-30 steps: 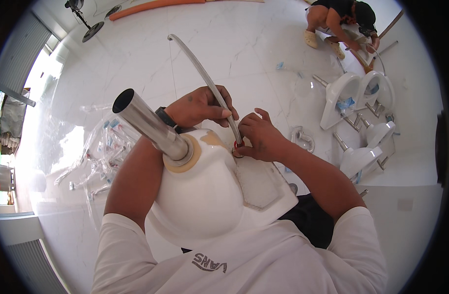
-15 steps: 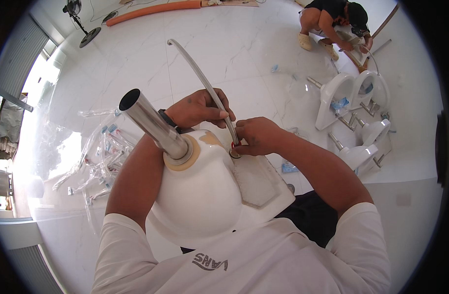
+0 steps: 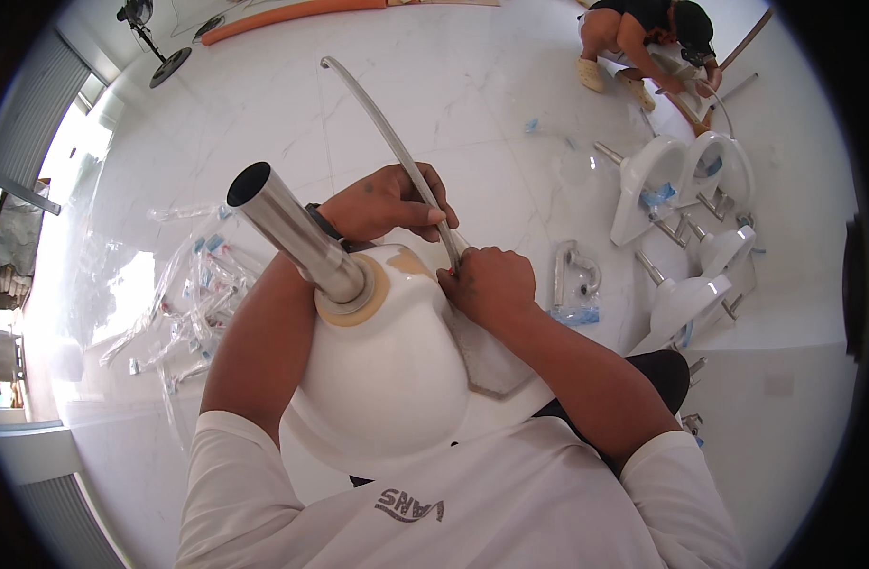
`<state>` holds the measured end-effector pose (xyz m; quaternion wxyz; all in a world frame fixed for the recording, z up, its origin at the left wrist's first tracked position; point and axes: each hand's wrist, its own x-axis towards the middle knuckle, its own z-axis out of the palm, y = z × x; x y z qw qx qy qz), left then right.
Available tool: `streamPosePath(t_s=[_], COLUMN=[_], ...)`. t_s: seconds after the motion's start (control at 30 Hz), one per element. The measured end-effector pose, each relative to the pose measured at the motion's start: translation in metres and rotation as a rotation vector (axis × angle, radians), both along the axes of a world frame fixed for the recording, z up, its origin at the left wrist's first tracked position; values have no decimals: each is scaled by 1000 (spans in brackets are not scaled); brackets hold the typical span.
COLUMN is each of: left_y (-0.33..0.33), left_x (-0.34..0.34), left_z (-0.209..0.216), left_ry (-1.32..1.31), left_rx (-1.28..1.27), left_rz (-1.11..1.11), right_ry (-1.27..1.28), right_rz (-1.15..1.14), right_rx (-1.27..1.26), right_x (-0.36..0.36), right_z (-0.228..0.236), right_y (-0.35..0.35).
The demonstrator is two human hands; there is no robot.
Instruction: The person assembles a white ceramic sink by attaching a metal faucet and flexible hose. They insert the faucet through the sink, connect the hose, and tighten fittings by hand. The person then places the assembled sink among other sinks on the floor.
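- All round the dial, shows a white, grey-veined floor [image 3: 491,123] beneath everything.
- Between one and two o'clock, includes a crouching co-worker [image 3: 634,38] in dark top and cap.
- Toward three o'clock, gathers several white basins [image 3: 686,303] fitted with metal tubes.
- At eleven o'clock, well away, shows a long orange tube [image 3: 292,19].
- From centre toward seven o'clock, close against the body, holds a white basin [image 3: 382,379], rounded underside up.
- At nine o'clock, shows clear plastic packets [image 3: 212,303] heaped on the floor.
- Toward ten o'clock, raises a metal pipe [image 3: 287,223] at a tilt from the tan ring [image 3: 381,296] on that basin.
- From centre toward eleven o'clock, slants a grey flexible hose [image 3: 382,133], upper end free.
- Toward eleven o'clock, pinches the hose between thumb and fingers of the left hand [image 3: 389,204].
- Just toward three o'clock, closes the right hand [image 3: 491,284] around the hose's lower end, near the left; hides the very tip.
- Beside the right fingertips, shows a small red part [image 3: 452,272].
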<state>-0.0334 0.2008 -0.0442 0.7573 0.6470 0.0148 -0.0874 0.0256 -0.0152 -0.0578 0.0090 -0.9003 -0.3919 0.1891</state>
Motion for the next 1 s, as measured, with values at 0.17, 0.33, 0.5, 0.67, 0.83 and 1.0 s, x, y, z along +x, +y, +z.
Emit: streamPosePath(t_s=[0.17,0.33,0.5,0.67,0.83,1.0], left_y=[1,1,1,1,0,0], left_x=[0,-1,-1,-2,-1,-1], left_z=[-1,-2,-1,0,0,1], left_ry=[25,-3,9,37,17,28], left_rx=[-12,-35,-3,5,-10,21], left_rz=[13,1,8,24,6,7], right_ry=[135,94,80,60,38,144], right_rz=[263,307,220,183,-43,22], right_rx=[-62,18,108,138,79,43], right_x=[30,38,21,15,-8,1], right_z=[19,14,0,-3,-9,8], right_y=[-14,-16,-19,-17,-8,-12])
